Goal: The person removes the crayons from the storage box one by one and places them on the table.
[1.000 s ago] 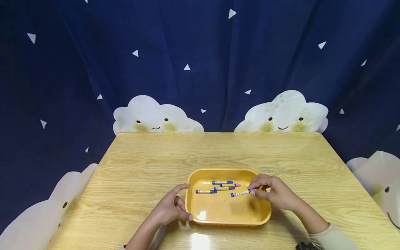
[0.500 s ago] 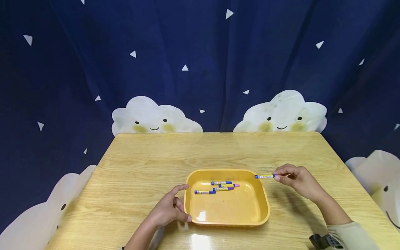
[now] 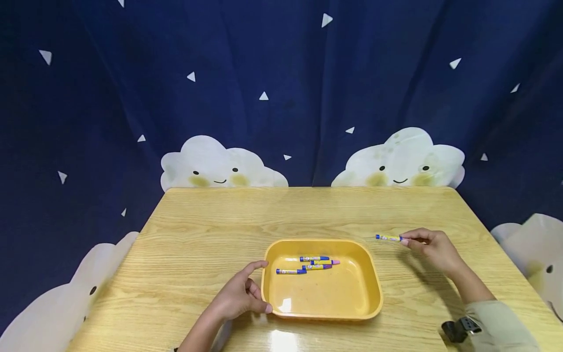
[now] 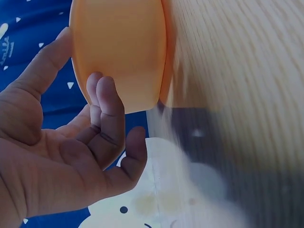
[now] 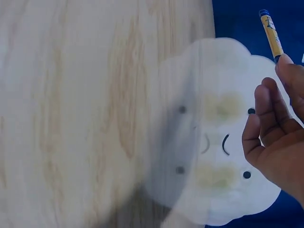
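In the head view, my right hand [image 3: 435, 248] pinches a crayon [image 3: 388, 238] by one end, above the table to the right of the tray. This crayon has a yellow wrapper with blue bands; its free end points left. The right wrist view shows the same crayon [image 5: 270, 33] between thumb and fingertips, the other fingers loosely curled. My left hand [image 3: 239, 296] holds the left end of a yellow plastic tray [image 3: 323, 315], thumb and index finger at its rim. Several crayons [image 3: 314, 267] lie in a loose group inside the tray, with blue, purple and pink tips.
The tray stands on a light wooden table [image 3: 211, 215]. Behind it hangs a dark blue curtain [image 3: 281, 58] with white triangles and smiling clouds. A black device [image 3: 459, 330] sits at the right wrist, by the sleeve.
My right hand has lifted the crayon out of the tray and carried it right and farther back, over the table. The left hand keeps its place on the tray.
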`<state>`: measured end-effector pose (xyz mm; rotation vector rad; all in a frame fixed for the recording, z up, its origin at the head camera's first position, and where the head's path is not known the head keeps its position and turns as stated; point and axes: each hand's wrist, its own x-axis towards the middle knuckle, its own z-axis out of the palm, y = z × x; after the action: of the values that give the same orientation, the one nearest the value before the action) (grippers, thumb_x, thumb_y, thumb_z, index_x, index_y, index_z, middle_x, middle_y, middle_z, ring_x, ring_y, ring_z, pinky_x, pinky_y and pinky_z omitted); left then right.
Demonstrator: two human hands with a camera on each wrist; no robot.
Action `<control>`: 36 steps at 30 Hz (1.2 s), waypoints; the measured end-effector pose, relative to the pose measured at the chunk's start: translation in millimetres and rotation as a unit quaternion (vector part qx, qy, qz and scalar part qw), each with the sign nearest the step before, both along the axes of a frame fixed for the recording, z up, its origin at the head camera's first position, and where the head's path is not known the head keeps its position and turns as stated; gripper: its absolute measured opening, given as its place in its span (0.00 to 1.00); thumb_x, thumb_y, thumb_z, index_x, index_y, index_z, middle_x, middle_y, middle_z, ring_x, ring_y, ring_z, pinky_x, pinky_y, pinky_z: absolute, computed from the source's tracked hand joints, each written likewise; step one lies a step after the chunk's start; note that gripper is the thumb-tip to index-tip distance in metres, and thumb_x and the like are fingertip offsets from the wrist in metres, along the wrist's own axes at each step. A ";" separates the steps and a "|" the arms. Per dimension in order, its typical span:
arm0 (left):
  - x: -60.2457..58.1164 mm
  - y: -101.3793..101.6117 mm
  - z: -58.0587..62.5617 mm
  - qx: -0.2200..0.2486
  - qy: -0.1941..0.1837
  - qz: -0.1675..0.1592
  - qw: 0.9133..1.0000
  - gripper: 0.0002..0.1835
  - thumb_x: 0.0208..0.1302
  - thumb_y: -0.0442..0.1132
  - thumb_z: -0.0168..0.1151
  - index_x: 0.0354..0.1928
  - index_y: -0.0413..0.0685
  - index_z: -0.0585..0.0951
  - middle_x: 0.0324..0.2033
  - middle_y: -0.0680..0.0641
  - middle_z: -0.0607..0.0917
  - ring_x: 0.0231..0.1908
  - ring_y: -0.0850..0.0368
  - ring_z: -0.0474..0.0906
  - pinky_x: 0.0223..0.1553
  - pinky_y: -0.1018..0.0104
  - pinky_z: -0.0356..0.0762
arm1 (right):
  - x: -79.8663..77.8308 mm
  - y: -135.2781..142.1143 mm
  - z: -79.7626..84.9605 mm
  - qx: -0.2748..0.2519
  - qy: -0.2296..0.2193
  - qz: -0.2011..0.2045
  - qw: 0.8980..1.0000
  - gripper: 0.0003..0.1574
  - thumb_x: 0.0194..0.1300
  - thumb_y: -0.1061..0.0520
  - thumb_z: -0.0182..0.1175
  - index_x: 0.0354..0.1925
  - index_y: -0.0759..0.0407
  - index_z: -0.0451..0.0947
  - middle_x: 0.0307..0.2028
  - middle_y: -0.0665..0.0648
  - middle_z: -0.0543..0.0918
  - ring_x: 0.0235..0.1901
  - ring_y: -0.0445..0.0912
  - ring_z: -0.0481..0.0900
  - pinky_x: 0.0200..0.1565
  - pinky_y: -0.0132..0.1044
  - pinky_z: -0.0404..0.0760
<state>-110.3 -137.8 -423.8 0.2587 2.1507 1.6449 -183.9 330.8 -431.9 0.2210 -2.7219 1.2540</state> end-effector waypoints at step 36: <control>-0.9 -0.9 -3.6 0.005 -0.001 -0.001 1.000 0.53 0.39 0.28 0.76 0.69 0.47 0.58 0.23 0.44 0.78 0.21 0.56 0.73 0.22 0.67 0.70 | -40.3 23.4 -42.6 0.100 -0.022 -0.017 0.995 0.10 0.59 0.61 0.64 0.37 0.68 0.83 0.35 0.64 0.83 0.35 0.54 0.78 0.32 0.39 0.75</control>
<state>-111.2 -138.7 -427.4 0.2617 2.1396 1.6550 -224.1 354.1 -474.5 0.1673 -2.8758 0.9884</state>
